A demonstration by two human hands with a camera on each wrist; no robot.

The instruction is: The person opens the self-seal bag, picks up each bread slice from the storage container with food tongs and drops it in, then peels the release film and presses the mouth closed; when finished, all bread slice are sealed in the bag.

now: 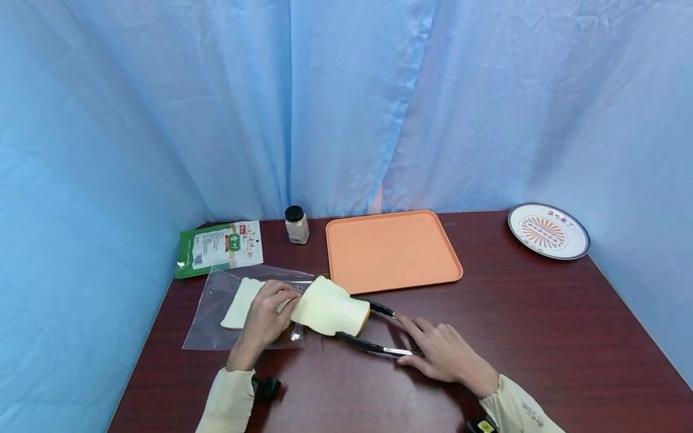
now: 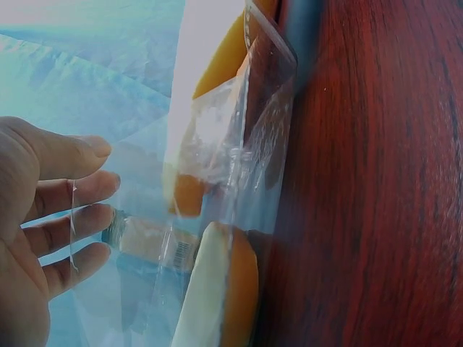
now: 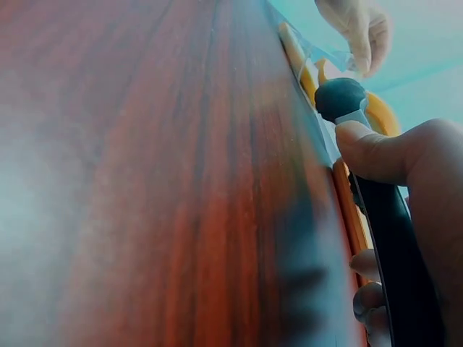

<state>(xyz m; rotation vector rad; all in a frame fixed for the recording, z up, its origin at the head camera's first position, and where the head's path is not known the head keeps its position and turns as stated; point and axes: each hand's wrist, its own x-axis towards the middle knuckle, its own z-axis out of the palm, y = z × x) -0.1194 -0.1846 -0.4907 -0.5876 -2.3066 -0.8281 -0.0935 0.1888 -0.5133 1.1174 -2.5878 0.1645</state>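
A clear plastic bag (image 1: 203,325) lies flat at left with one pale bread slice (image 1: 242,304) inside. My left hand (image 1: 269,313) pinches the film near the bag's right-hand opening; its thumb and fingers (image 2: 98,184) are at the film in the left wrist view. Another slice (image 1: 330,308) lies at that opening, its left end close to my left fingers. My right hand (image 1: 446,352) holds black-and-silver tongs (image 1: 373,347), whose arms lie either side of this slice. In the right wrist view, the thumb lies on the black tongs (image 3: 394,246).
An orange tray (image 1: 392,252) stands behind the slice at the tongs. A black-lidded jar (image 1: 297,225) is left of it, and a green-and-white packet (image 1: 216,246) lies behind the bag. A patterned plate (image 1: 548,231) is at the back right. Blue curtains (image 1: 346,108) hang around the table.
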